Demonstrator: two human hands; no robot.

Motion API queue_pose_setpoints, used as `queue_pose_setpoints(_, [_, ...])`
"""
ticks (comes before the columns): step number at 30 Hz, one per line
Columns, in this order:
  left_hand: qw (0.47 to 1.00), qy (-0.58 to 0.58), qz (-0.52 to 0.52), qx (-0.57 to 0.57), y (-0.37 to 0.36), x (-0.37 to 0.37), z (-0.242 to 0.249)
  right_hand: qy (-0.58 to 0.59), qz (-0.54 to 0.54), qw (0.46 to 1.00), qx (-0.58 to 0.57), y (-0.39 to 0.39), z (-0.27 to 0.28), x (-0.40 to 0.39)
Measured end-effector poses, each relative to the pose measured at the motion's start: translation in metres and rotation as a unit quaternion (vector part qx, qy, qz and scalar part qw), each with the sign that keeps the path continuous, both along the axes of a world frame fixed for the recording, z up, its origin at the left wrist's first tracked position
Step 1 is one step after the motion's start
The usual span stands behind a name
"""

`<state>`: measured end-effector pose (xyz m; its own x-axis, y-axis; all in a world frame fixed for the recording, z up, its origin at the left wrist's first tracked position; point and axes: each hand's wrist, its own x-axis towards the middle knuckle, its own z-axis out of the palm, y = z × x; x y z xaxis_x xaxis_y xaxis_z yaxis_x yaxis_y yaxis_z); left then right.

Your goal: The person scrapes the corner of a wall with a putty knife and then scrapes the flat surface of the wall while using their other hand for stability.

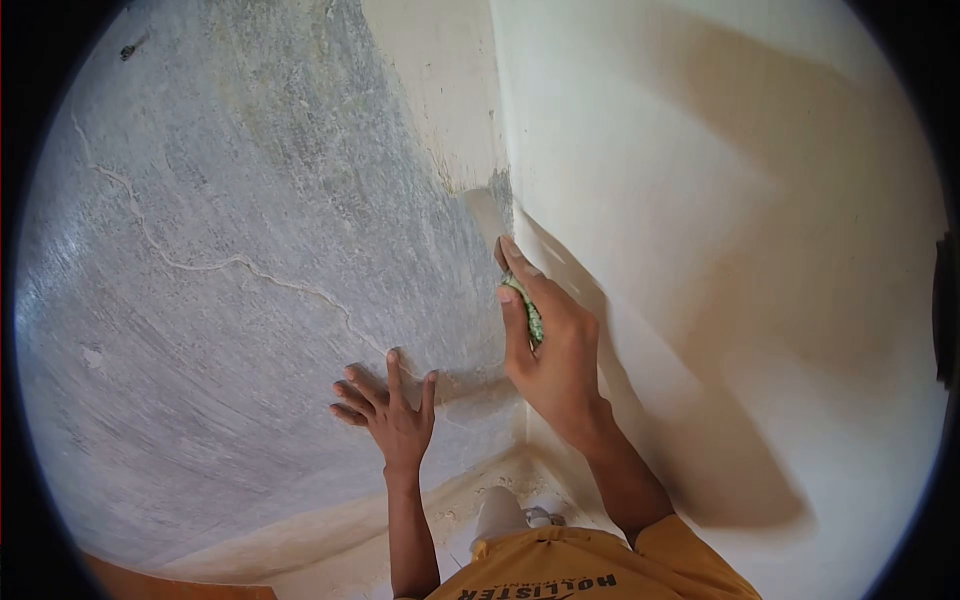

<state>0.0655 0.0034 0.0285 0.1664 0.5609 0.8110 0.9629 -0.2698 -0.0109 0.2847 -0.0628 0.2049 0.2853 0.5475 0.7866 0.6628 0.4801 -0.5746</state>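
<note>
My right hand is closed around the green handle of a scraper. The flat blade lies against the grey wall near the corner, just under the edge of a patch of cream paint. The handle's far end is hidden in my palm. Lower and to the left, my left hand has its fingers spread, with the tips at the grey wall by the lower end of a pale crack line. It holds nothing.
A smooth cream wall meets the grey wall at the corner and carries my shadow. Crumbs lie on the floor near my feet. An orange-brown object shows at the bottom left, and a dark object at the right edge.
</note>
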Motion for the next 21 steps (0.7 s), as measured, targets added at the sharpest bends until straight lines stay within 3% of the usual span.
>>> queue_pose_setpoints(3, [1.000,0.019,0.005,0.009,-0.002,0.000,0.002,0.042,0.017,0.995,-0.085,-0.010,0.016,0.001])
queue_pose_setpoints(8, [1.000,0.022,0.005,0.011,-0.003,0.000,0.003,-0.001,-0.003,1.000,-0.006,-0.002,-0.001,-0.002])
queue_pose_setpoints(21, [1.000,0.003,-0.007,-0.011,-0.004,-0.002,0.002,-0.034,-0.033,0.997,-0.062,-0.005,0.000,-0.002])
